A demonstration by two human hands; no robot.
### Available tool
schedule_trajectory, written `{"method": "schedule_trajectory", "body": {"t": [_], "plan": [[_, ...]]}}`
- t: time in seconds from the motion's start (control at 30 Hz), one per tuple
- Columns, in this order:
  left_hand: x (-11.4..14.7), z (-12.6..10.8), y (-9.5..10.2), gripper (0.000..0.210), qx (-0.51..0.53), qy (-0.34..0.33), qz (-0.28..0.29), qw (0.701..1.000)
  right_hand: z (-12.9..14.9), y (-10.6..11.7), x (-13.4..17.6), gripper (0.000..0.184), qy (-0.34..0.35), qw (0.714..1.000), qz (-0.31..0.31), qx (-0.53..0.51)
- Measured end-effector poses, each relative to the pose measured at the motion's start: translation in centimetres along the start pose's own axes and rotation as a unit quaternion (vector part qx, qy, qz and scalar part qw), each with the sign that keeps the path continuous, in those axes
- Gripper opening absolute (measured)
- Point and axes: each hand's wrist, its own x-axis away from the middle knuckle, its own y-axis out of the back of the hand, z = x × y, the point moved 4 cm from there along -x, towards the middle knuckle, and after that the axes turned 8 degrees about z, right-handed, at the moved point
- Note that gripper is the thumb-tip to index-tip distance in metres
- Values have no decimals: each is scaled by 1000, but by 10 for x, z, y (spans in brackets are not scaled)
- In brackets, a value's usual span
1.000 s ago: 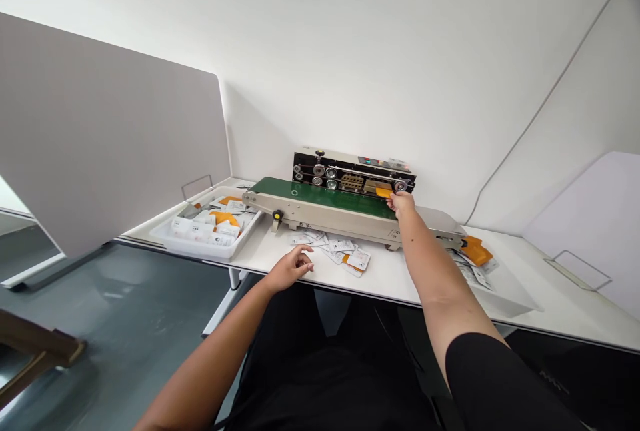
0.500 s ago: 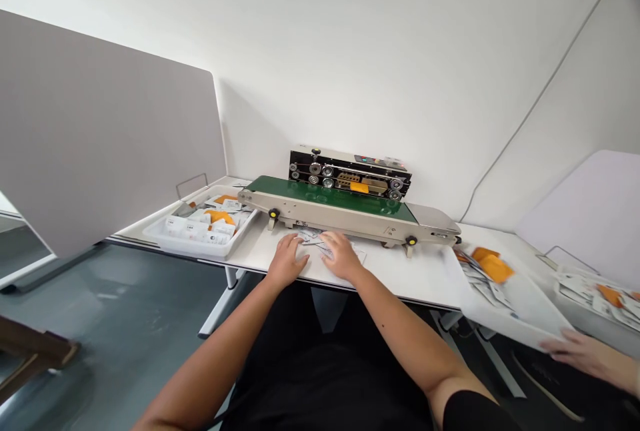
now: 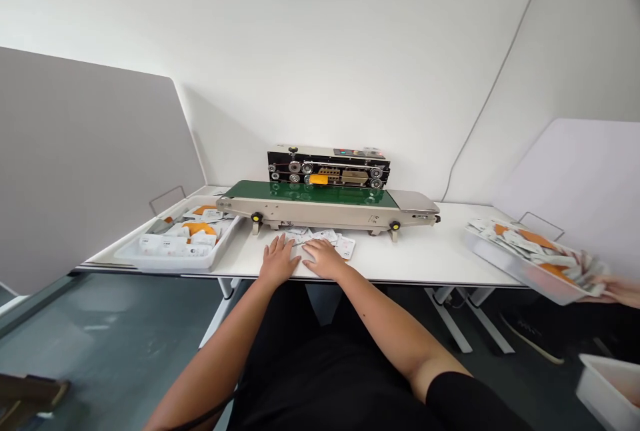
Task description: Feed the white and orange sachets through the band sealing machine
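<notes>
My left hand [image 3: 278, 261] lies flat on the white table near its front edge, fingers spread. Beside it my right hand [image 3: 324, 257] rests palm down with its fingers stretched out. Both touch or lie close to a loose pile of small white printed packets [image 3: 345, 245], partly hidden by my fingers and by the machine above. Behind them stands a band sealing machine [image 3: 330, 214] with a green conveyor belt [image 3: 310, 193]. An orange packet [image 3: 319, 179] sits at its sealing rollers.
A white plastic tray [image 3: 220, 259] of white and orange packets stands left, beside a grey partition [image 3: 90, 164]. At right, another person's hand [image 3: 613, 289] touches a second filled tray [image 3: 530, 274]. Another white tray [image 3: 603, 391] shows low at right.
The orange packet has travelled left along the sealer. My fingers have flattened over the packets. At right, the other person has moved a tray off the table beside the machine. My view has shifted.
</notes>
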Motion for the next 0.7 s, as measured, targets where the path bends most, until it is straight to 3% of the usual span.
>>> {"method": "schedule_trajectory", "body": {"t": [0.1, 0.33, 0.53, 0.7], "plan": [[-6, 2, -3, 64, 7, 20, 38, 999, 0, -1, 0, 48, 4, 1000, -2, 3], [-8, 4, 1, 58, 27, -16, -10, 999, 1, 3, 1, 45, 25, 999, -16, -28], [-25, 17, 3, 51, 78, -38, 26, 996, 2, 6, 3, 51, 41, 997, -20, -58], [-26, 33, 14, 39, 202, -71, -74, 974, 1, 12, 4, 62, 16, 997, -44, -67]]}}
